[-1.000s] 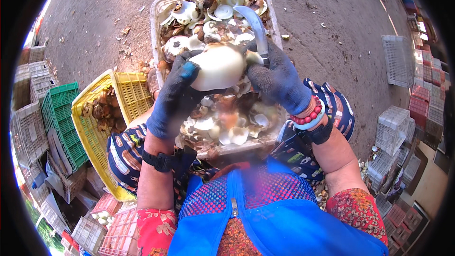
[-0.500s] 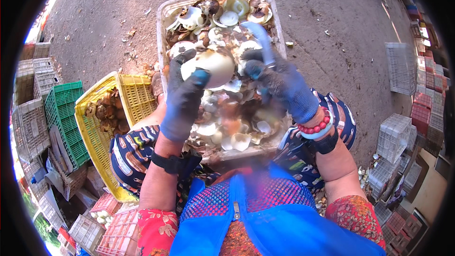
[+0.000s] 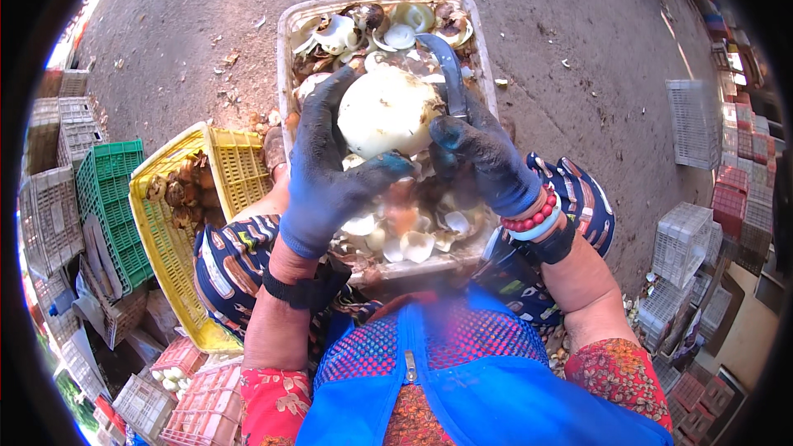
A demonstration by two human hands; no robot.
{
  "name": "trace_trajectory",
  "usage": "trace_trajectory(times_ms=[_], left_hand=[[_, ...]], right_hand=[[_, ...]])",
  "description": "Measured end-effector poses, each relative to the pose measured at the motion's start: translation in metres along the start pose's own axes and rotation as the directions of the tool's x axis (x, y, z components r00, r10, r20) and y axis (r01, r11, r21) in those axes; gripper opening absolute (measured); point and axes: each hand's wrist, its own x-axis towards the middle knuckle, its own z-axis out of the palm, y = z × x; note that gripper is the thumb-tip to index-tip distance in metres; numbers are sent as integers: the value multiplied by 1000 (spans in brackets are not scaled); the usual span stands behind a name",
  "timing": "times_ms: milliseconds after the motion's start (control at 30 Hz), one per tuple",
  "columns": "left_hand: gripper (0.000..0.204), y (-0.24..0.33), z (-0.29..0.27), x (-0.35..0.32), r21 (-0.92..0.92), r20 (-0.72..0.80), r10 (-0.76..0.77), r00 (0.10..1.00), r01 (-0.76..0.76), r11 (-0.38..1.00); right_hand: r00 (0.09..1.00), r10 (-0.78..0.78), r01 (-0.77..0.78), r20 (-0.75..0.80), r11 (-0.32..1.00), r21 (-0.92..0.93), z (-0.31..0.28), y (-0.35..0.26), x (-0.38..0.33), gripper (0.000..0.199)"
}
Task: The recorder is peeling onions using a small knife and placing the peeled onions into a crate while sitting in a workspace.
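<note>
A large, pale, round onion with brown flecks rests in my gloved left hand; the fingers curl round its left side and the thumb lies beneath. In my right hand, also gloved, a knife with a curved blade points up and away. My right fingers are closed round its handle, close to the onion's right side. Under both hands stands a white plastic tub, filled with onion peelings, white layers and brown skins. Its middle is partly hidden by my hands.
A yellow crate holding brown onions leans by my left leg. Green and pale crates stack at far left. Red crates sit at lower left; white crates stand at right. Scraps dot the ground.
My left hand has turned, its thumb now lower and further right under the onion. The onion has rotated and shifted slightly right. My right hand with the knife has come nearer to it.
</note>
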Motion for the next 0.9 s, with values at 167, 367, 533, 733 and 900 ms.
trace_trajectory(times_ms=[167,367,533,733,900], left_hand=[[92,-5,2,1,20,-21,13,1000,-12,1000],[95,-6,-5,-1,238,32,156,987,-159,958],[91,-11,-2,-4,549,62,364,930,-336,765],[88,-14,7,-6,633,85,409,908,-366,682],[88,-10,7,-4,619,93,341,936,-323,716]], right_hand=[[998,58,-58,31,998,-21,-14,21,4,88],[999,15,-17,35,999,52,3,10,4,81],[988,147,-144,47,987,-65,-4,3,-1,84],[953,303,-296,31,946,-130,1,-19,-7,76],[985,168,-157,47,970,-185,-6,1,-3,89]])
